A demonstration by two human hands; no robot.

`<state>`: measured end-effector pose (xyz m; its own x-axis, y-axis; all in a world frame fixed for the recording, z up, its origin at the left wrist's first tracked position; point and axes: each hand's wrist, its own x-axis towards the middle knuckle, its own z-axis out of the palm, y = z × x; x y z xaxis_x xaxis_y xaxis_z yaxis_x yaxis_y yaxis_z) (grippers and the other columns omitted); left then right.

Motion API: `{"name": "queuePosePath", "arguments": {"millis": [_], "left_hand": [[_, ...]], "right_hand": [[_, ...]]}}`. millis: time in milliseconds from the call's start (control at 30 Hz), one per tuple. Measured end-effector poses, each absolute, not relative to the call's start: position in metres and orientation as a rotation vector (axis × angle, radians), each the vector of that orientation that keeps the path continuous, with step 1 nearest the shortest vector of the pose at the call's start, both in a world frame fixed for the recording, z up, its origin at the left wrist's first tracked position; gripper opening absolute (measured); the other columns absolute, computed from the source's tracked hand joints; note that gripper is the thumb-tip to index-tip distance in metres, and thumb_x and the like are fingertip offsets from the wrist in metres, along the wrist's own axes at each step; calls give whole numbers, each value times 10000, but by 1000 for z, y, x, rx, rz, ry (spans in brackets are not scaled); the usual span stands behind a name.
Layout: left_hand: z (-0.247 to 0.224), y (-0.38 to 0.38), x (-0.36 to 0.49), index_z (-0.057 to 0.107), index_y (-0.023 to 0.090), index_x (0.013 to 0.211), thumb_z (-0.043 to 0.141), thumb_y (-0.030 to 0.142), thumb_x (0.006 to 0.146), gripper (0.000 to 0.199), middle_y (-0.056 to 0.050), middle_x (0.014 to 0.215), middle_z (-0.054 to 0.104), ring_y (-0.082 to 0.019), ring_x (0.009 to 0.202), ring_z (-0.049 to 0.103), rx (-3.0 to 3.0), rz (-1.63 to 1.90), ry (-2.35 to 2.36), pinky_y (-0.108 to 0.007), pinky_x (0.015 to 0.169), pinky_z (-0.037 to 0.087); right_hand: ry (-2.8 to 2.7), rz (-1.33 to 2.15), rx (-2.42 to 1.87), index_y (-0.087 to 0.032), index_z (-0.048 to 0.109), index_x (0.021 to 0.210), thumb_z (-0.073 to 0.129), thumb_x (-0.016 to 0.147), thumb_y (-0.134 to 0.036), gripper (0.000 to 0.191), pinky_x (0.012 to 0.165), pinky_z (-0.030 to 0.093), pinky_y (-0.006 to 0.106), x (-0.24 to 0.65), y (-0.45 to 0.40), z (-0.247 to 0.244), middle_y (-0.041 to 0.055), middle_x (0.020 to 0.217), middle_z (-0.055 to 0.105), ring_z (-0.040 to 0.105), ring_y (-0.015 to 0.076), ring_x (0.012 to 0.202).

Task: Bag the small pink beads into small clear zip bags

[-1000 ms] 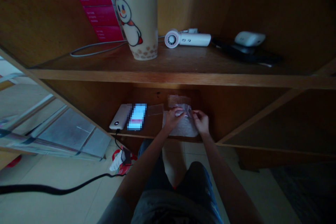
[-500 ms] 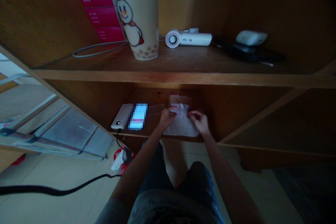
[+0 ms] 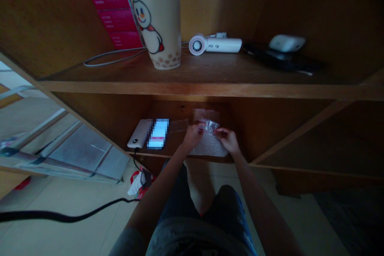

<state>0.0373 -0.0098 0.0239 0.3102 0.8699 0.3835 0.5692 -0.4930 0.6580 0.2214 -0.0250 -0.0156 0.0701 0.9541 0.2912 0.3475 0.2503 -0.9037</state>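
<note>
The left hand (image 3: 192, 136) and right hand (image 3: 228, 141) pinch a small clear plastic bag (image 3: 211, 127) above what looks like a white padded pouch (image 3: 210, 147) on a wooden shelf (image 3: 192, 156), beside a lit phone (image 3: 158, 134).

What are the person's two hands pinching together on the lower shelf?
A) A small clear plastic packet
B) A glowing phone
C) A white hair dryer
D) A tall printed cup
A. The fingertips of the left hand and right hand meet at the crinkled, see-through small clear plastic packet.

Low wooden shelf (image 3: 168, 154): power bank (image 3: 139, 133), phone (image 3: 158, 134), clear plastic bag (image 3: 210, 148).
</note>
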Motion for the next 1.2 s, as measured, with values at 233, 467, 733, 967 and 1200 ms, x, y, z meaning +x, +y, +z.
{"name": "queuePosePath", "arguments": {"millis": [233, 467, 733, 967, 1200], "left_hand": [[28, -8, 37, 624, 155, 929, 476, -5, 710, 309, -54, 894, 676, -149, 793, 626, 2209, 1055, 1261, -269, 782, 487], [29, -5, 38, 613, 163, 924, 449, -19, 710, 326, -44, 909, 671, -140, 820, 622, 2189, 1027, 1229, -263, 789, 489], [38, -2, 43, 611, 180, 952, 431, 4, 725, 339, -50, 963, 658, -150, 861, 616, 2266, 982, 1137, -276, 819, 479], [35, -3, 47, 577, 190, 987, 443, 29, 733, 329, -42, 933, 646, -139, 808, 613, 2171, 1002, 1151, -265, 777, 481], [22, -1, 44, 417, 177, 1124, 630, 97, 656, 521, -55, 974, 600, -132, 795, 615, 1787, 1263, 1182, -265, 729, 498]], "right_hand": [[-1508, 771, -1300, -182, 648, 719, 622, 679, -361, 185, 667, 469, 341, 222, -23, -16, 58, 741, 679, 613, 201, 674], [-1317, 679, -1291, -199, 564, 878, 615, 714, -389, 256, 637, 472, 302, 220, -25, -11, 29, 734, 643, 605, 177, 669], [-1372, 771, -1239, -184, 597, 917, 562, 761, -416, 282, 674, 485, 322, 222, -25, -10, 63, 783, 675, 627, 190, 697], [-1310, 776, -1262, -182, 577, 835, 589, 726, -392, 237, 651, 476, 314, 223, -22, -15, 51, 732, 661, 613, 183, 671], [-1245, 755, -1201, -185, 572, 767, 602, 689, -333, 170, 703, 468, 323, 225, -21, -15, 36, 746, 633, 586, 167, 709]]}}
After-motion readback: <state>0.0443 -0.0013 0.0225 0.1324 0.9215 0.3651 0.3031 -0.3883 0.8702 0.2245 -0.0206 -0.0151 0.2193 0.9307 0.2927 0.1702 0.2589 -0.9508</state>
